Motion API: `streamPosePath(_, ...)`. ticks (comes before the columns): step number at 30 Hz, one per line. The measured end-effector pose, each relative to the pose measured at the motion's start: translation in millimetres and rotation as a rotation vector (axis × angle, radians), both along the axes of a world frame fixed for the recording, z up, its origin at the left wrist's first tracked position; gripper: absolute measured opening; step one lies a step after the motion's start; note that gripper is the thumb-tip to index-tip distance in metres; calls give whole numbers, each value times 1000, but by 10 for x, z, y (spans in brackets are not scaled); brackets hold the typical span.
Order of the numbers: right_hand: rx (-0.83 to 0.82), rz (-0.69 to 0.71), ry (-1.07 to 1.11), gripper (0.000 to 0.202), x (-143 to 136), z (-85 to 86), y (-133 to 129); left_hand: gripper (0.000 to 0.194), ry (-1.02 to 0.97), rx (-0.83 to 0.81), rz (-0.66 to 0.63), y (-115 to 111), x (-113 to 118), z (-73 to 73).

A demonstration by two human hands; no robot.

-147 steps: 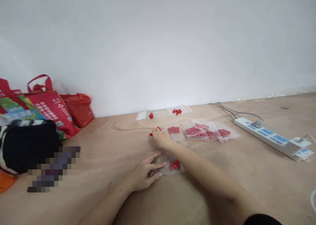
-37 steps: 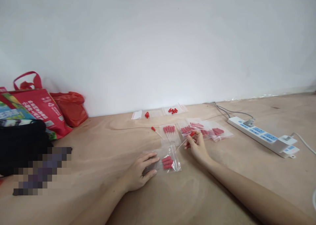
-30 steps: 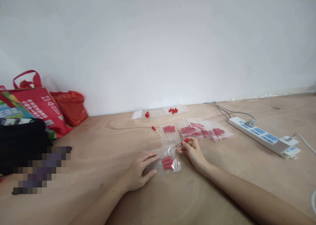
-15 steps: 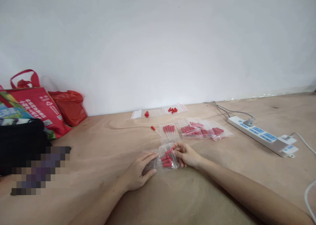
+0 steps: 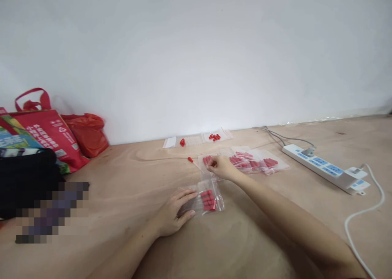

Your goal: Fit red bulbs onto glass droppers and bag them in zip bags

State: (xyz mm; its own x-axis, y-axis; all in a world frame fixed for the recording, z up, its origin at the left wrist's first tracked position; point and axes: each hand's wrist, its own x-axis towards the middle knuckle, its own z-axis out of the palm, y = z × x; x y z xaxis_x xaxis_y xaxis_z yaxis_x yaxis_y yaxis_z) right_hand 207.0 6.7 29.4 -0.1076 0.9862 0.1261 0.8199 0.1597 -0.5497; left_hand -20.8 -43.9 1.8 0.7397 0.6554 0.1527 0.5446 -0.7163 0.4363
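My left hand [image 5: 176, 213] rests on the wood surface, thumb and fingers bracketing a clear zip bag [image 5: 219, 204]. Inside the bag lie several droppers with red rubber bulbs [image 5: 208, 200]; their stems point towards my left palm. Farther back, my right hand [image 5: 222, 167] is pinched at a row of droppers [image 5: 205, 160] lying on another clear bag [image 5: 202, 173]. It covers part of that row, and its fingertips meet at a bulb. A single dropper [image 5: 190, 159] lies slanted just left of the row.
Filled bags of droppers [image 5: 254, 164] lie right of my right hand. Near the wall are bags with smaller red bulbs [image 5: 214, 137] and stems [image 5: 193, 140]. A power strip [image 5: 324, 167] with cables is at right; red bags [image 5: 52, 138] and black cloth [image 5: 29, 181] are at left.
My right hand has left the near zip bag and moved back to the row of droppers. The bulbs in the near bag now lie more evenly stacked. My left hand has stayed in place.
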Motion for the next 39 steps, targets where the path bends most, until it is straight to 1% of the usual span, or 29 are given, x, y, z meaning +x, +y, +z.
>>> streamPosePath(1,-18,-20,-29,8,-95,17,84,42,3,-8,1,1,-1,1)
streamPosePath(2,-29,-35,-44,14,-203,18,164,42,3,-18,3,1,-1,3)
streamPosePath(5,-82,-109,-89,32,-528,-51,366,42,-16,-37,-3,-5,-4,15)
streamPosePath(6,-99,-135,-100,33,-620,-83,417,42,-29,-37,-6,-9,-5,19)
streamPosePath(8,-127,-161,-111,29,-763,-133,488,41,-54,-32,-9,-16,-7,24)
streamPosePath(11,-135,-140,-95,27,-838,-131,530,41,-74,-15,-16,-22,-13,21)
streamPosePath(13,-110,-108,-75,30,-761,-85,519,41,-72,-9,-15,-23,-16,20)
streamPosePath(16,4,-76,11,42,-437,-28,435,40,-60,-4,-11,-24,-13,25)
streamPosePath(17,99,-92,134,46,-290,-30,383,40,-58,0,-10,-23,-10,27)
streamPosePath(18,163,-138,259,49,-138,-48,319,40,-56,4,-11,-21,-7,28)
streamPosePath(19,190,-174,373,50,8,-79,242,40,-55,9,-12,-17,-5,26)
streamPosePath(21,189,-241,599,49,248,-173,63,40,-47,11,-15,-3,-4,14)
streamPosePath(23,177,-263,786,49,383,-282,-121,40,-33,9,-16,14,-9,-9)
streamPosePath(25,171,-268,920,48,412,-378,-275,40,-18,9,-10,26,-16,-29)
streamPosePath(27,169,-265,1010,44,369,-455,-374,41,-7,8,-3,30,-21,-36)
streamPosePath(31,169,-233,1102,40,235,-558,-428,41,-2,1,3,16,-14,-7)
streamPosePath(35,184,-238,1193,43,158,-593,-431,41,21,-10,2,17,-12,-7)
streamPosePath(39,140,-246,1308,46,99,-550,-494,45,21,-13,21,36,-27,-64)
